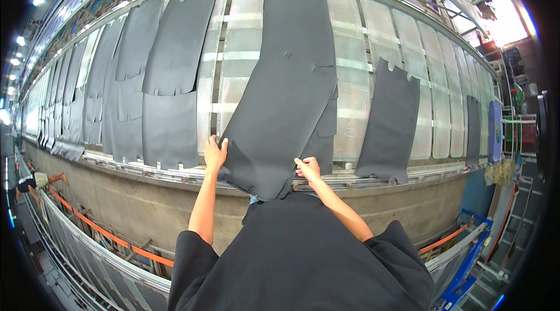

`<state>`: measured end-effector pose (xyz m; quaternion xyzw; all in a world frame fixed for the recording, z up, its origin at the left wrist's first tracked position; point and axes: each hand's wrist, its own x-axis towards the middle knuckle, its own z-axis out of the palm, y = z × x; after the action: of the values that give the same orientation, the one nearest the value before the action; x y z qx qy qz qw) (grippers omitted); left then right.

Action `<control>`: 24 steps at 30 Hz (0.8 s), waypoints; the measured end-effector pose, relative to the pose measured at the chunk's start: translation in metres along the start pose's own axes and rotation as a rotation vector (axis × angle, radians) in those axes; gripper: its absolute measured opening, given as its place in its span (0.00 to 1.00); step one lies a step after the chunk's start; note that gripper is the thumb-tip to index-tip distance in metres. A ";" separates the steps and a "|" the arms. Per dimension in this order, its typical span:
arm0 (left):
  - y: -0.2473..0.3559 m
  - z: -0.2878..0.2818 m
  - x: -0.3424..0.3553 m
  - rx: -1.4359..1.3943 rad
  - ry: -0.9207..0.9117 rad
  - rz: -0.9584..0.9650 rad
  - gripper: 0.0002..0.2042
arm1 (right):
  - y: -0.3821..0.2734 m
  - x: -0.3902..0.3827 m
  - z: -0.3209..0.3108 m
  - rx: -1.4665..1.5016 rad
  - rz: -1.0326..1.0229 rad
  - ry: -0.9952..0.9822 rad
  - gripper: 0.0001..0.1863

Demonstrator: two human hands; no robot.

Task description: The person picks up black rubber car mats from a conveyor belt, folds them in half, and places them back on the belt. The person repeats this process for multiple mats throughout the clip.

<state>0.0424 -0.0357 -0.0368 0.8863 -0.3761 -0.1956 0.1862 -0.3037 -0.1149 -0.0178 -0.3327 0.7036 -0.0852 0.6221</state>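
A long dark grey sheet (274,112), smooth like leather or rubber, stretches from the far rail toward my body across pale translucent panels. Its near part slants to the left and hangs over the front edge. My left hand (214,154) grips the sheet's left edge near the front, thumb against the material. On the other side, my right hand (308,170) pinches the right edge between thumb and fingers. Beneath that right edge, another dark grey sheet (326,127) partly shows; the rest of it is covered.
More dark grey pieces lie on the left, including a notched one (178,42). A single notched piece (389,121) rests to the right. A metal rail (350,182) borders the panels. Another person (39,181) is at the far left, behind an orange bar (111,235).
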 end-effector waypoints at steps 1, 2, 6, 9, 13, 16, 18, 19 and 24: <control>-0.004 0.006 -0.001 -0.018 0.053 0.033 0.26 | -0.002 -0.001 0.004 -0.105 -0.031 0.021 0.20; -0.010 0.008 0.005 0.013 0.017 0.002 0.25 | -0.004 -0.001 0.007 -0.211 -0.061 0.042 0.18; -0.008 -0.004 0.012 0.187 -0.142 -0.053 0.21 | 0.010 -0.003 0.032 -0.153 -0.159 0.177 0.15; 0.003 -0.018 0.009 0.182 -0.170 0.083 0.20 | 0.029 0.015 0.042 0.059 -0.238 0.189 0.19; 0.004 -0.011 0.012 0.030 -0.314 0.128 0.17 | 0.002 0.005 0.053 0.092 -0.305 0.242 0.15; 0.001 -0.015 0.021 -0.126 -0.457 0.146 0.20 | -0.009 0.003 0.053 -0.057 -0.424 0.308 0.14; -0.003 -0.026 0.029 -0.282 -0.575 0.153 0.21 | -0.032 -0.013 0.055 -0.085 -0.573 0.320 0.14; 0.008 -0.036 0.028 -0.401 -0.585 0.157 0.20 | -0.049 -0.024 0.049 -0.104 -0.655 0.302 0.14; 0.102 -0.131 0.009 -0.765 -0.586 0.208 0.17 | -0.135 -0.072 -0.007 -0.066 -0.940 0.121 0.14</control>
<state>0.0515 -0.0848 0.1223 0.6199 -0.4003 -0.5412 0.4032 -0.2607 -0.1788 0.1151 -0.6291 0.5142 -0.3542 0.4630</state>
